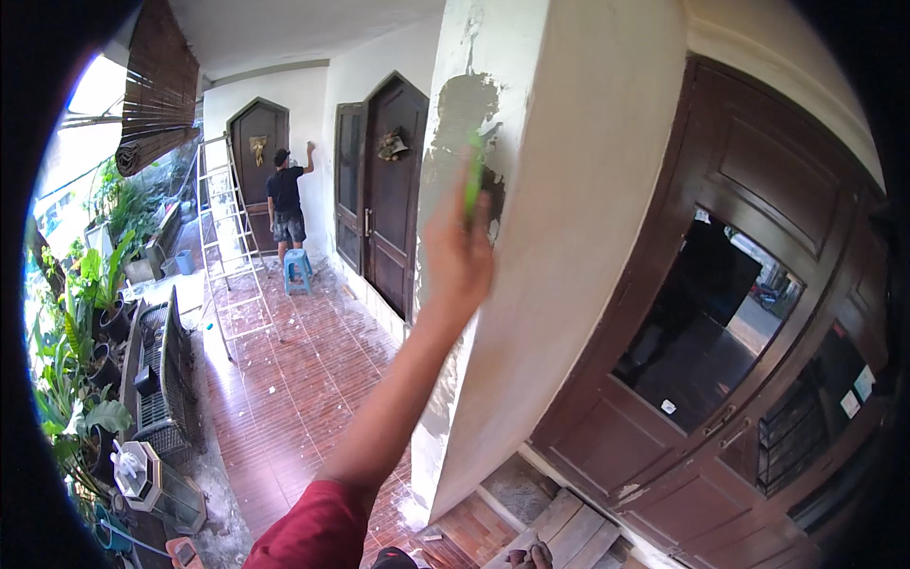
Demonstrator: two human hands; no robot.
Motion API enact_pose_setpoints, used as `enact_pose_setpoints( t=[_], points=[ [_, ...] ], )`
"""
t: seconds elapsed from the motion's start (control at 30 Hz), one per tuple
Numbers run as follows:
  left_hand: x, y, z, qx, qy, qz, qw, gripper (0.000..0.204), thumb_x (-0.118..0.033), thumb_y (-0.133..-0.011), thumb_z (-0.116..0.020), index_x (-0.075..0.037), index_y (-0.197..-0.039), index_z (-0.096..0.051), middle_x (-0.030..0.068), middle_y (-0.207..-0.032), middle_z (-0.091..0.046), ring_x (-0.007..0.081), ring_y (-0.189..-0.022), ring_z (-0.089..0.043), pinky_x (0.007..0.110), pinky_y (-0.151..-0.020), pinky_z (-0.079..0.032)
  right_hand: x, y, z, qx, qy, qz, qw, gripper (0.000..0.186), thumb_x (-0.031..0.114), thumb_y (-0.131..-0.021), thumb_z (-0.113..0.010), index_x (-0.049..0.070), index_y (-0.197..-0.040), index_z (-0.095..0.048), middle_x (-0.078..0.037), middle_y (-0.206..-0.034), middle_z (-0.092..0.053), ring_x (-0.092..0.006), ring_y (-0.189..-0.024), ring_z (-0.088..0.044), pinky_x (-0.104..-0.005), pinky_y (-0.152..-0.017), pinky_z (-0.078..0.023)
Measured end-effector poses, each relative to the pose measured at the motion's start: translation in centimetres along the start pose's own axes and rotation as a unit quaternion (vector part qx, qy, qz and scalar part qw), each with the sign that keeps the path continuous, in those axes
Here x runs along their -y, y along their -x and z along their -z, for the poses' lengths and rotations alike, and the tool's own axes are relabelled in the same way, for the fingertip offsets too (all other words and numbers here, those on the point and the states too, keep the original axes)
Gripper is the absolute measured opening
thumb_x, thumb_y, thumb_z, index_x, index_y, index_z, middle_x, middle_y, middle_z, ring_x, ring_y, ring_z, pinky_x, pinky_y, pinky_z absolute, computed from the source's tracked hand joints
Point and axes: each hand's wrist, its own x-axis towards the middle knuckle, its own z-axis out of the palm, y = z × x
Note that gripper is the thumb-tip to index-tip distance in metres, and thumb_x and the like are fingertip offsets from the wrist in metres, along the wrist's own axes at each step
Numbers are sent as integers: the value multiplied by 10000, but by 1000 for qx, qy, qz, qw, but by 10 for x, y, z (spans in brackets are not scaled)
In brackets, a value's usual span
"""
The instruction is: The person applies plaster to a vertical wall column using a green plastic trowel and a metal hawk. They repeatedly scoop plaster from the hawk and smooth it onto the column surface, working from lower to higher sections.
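Observation:
My left hand (460, 247), at the end of a raised forearm in a red sleeve, grips a green scraper-like tool (474, 166), blurred, against the upper part of a pillar (545, 237). Patches of grey filler (455, 114) and flaking paint mark the pillar's face around the tool. My right hand (531, 559) shows only in part at the bottom edge, right of centre, with fingers curled; what it holds, if anything, I cannot make out.
Another person (284, 199) reaches to the far wall beside an aluminium ladder (227, 247) and blue stool (297, 270). Potted plants (104, 322) and a wicker bench (166, 379) line the left. Dark wooden doors (654, 398) stand right, above wooden planks (559, 531).

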Motion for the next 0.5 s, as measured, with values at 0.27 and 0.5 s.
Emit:
enact_pose_setpoints(
  t=[0.27, 0.5],
  points=[
    [51, -44, -19, -43, 28, 107, 993, 430, -101, -979, -503, -26, -1400, -456, 261, -1344, -525, 373, -1217, -554, 366, -982, -447, 20, 9, 5, 12, 11, 0, 1000, 463, 332, -954, -615, -35, -1208, -493, -140, -1063, -589, -241, -889, -616, -370, -771, -537],
    [-17, -7, -29, 6, 28, 16, 999, 495, -63, -950, -537, -61, -1432, -423, 246, -1396, -475, 425, -1225, -517, 431, -959, -449, 39, 7, 0, 51, -23, -50, 997, 317, 268, -997, -534, -6, -1153, -503, -126, -945, -634, -217, -803, -612, -348, -756, -511]
  ],
)
